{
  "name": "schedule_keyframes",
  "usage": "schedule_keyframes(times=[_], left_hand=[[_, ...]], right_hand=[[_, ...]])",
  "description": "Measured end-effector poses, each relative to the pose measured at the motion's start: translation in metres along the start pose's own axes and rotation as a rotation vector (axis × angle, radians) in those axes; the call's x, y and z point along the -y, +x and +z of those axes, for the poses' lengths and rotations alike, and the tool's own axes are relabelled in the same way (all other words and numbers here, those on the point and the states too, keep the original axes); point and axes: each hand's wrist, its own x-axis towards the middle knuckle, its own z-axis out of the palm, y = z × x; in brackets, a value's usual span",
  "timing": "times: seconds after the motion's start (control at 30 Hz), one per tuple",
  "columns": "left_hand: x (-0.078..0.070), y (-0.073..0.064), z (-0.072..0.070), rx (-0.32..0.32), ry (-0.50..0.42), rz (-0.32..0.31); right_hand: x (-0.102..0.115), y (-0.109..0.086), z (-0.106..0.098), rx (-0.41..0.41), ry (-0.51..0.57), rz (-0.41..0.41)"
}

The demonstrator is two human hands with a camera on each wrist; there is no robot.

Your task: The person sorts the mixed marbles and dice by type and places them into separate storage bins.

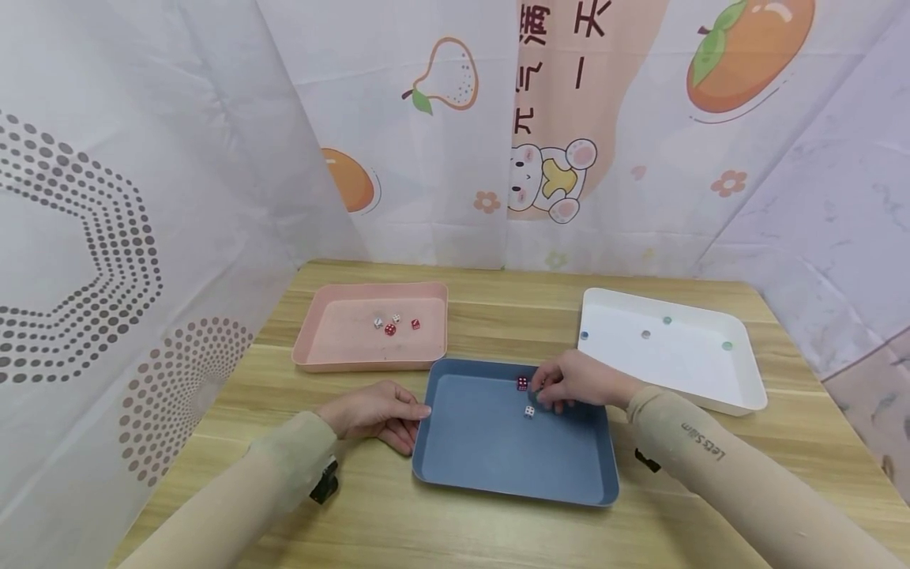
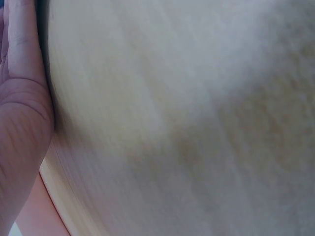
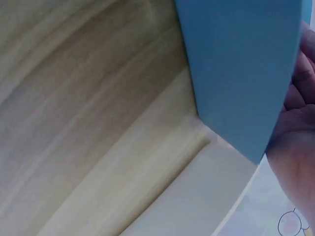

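A shallow blue tray (image 1: 512, 458) lies at the middle of the table. My left hand (image 1: 377, 415) holds its left rim, thumb over the edge and the other fingers against the outside. My right hand (image 1: 579, 379) reaches over the back right part of the tray. Its thumb and index finger pinch a small dark green piece (image 1: 537, 394), mostly hidden by the fingers. Beside those fingertips lie a dark red die (image 1: 522, 383) and a white die (image 1: 529, 412). In the right wrist view the hand appears behind the blue tray's wall (image 3: 241, 73).
A pink tray (image 1: 348, 365) with red and pale dice (image 1: 390, 329) stands at the back left. At the back right, a white tray (image 1: 690, 363) holds several small see-through coloured pieces (image 1: 667, 321). Printed curtains (image 1: 426, 197) hang behind the wooden table (image 1: 341, 521).
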Motion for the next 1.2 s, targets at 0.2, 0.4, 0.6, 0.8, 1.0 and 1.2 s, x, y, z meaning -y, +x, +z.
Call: schedule_keyframes(times=[0.2, 0.4, 0.6, 0.8, 1.0, 1.2], left_hand=[[0.001, 0.000, -0.001, 0.001, -0.002, 0.001], [0.001, -0.001, -0.001, 0.000, -0.001, 0.003], [0.001, 0.000, 0.000, -0.001, 0.000, 0.001], [0.001, 0.000, -0.001, -0.003, 0.000, -0.001], [0.001, 0.000, -0.001, -0.004, -0.005, -0.002], [0.001, 0.000, -0.002, -0.003, 0.000, -0.001]], right_hand=[[0.001, -0.002, -0.010, 0.000, 0.048, -0.030], [0.001, -0.008, -0.025, -0.020, 0.125, -0.030], [-0.011, -0.014, -0.045, -0.058, 0.163, 0.020], [-0.028, -0.025, -0.068, -0.125, 0.209, 0.074], [-0.048, -0.037, -0.085, -0.198, 0.260, 0.121], [-0.069, -0.047, -0.095, -0.245, 0.298, 0.131]])
